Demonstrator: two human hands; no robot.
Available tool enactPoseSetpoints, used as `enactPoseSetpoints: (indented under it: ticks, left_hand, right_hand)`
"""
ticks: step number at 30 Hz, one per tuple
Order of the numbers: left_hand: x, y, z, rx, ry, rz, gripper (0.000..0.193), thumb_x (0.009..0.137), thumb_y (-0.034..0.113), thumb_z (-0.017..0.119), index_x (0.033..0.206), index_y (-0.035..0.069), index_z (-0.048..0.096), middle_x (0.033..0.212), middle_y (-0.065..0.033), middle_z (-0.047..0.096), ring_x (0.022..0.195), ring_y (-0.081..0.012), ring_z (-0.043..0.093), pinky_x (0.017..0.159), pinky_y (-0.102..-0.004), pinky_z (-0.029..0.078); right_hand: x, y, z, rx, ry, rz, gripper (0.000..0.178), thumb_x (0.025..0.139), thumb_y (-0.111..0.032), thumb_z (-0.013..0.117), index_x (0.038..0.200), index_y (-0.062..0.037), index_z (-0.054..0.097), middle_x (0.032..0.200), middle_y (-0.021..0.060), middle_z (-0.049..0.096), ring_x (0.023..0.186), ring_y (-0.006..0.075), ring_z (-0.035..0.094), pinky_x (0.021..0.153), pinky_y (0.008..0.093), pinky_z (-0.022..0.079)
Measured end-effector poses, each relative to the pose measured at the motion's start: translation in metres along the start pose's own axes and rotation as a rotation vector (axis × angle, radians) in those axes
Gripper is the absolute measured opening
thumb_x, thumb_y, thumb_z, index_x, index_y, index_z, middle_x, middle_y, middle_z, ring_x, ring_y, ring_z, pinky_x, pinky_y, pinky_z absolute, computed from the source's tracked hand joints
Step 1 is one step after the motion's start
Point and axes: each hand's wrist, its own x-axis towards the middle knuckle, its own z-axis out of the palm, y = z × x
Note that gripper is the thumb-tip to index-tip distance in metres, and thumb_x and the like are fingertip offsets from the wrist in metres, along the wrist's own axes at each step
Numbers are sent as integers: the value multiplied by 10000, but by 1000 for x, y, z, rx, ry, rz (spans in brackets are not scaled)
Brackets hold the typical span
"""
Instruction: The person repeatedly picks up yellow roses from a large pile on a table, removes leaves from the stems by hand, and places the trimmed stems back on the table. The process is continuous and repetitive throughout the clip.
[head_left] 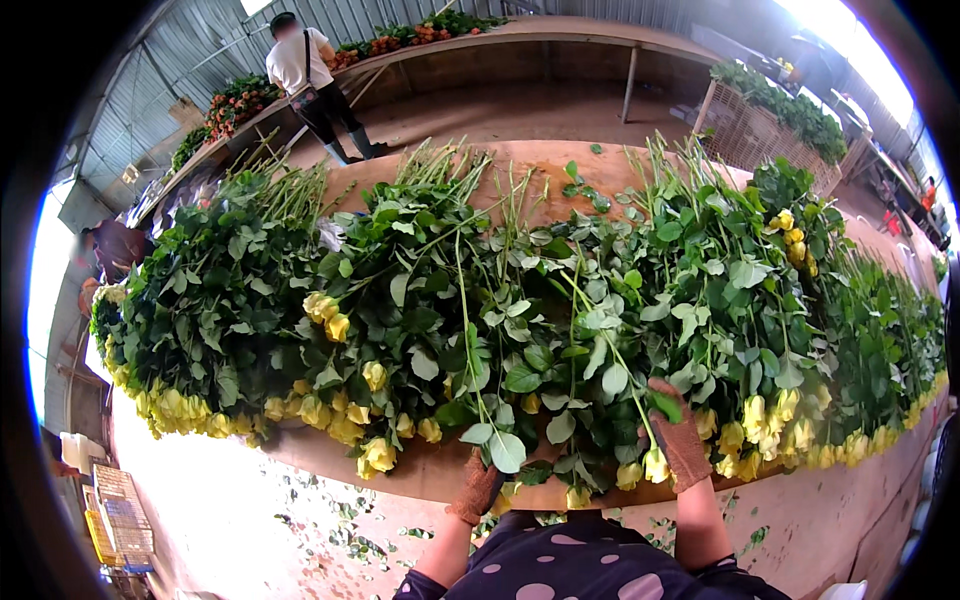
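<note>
Apparently working single stems out of yellow roses point(345, 425) heaped across the brown table point(537, 163), blooms nearward. Seems to grip one rose point(655, 465) just behind its bloom with the gloved right hand point(683, 437); curls the gloved left hand point(480, 488) beside a leafy stem point(471, 350), cannot tell whether gripping. Likely calls for lifting clear without snagging. Finds little bare tabletop; freer room past the near edge, above the floor point(220, 520).

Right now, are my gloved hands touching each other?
Apart: the head view shows leaves and yellow roses between the left hand and the right hand.
</note>
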Motion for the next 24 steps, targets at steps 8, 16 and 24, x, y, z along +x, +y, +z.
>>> enactPoseSetpoints:
  ticks: [8,16,24]
  left_hand:
    - [45,46,36,993,14,-308,678,697,377,576,1197,-1,318,961,-186,555,877,-330,552,731,-387,455]
    - [26,52,-4,-104,-131,-251,528,696,370,621,1065,16,490,1022,-136,558,938,-265,537,790,-327,427]
    - [-23,-11,-42,-416,-173,-368,383,773,214,579,1117,73,487,1061,-52,536,1008,-182,485,851,-298,393]
  right_hand:
    - [-23,16,-5,-469,348,-67,386,779,-168,552,1125,-46,431,957,117,530,712,201,506,625,311,423]
    - [-23,90,81,-1409,-95,17,618,692,-217,590,1209,-19,316,889,153,524,809,317,518,691,383,431]
    - [-14,48,55,-382,-309,-93,550,745,-37,530,1252,-55,316,1058,62,498,890,125,498,781,250,418]
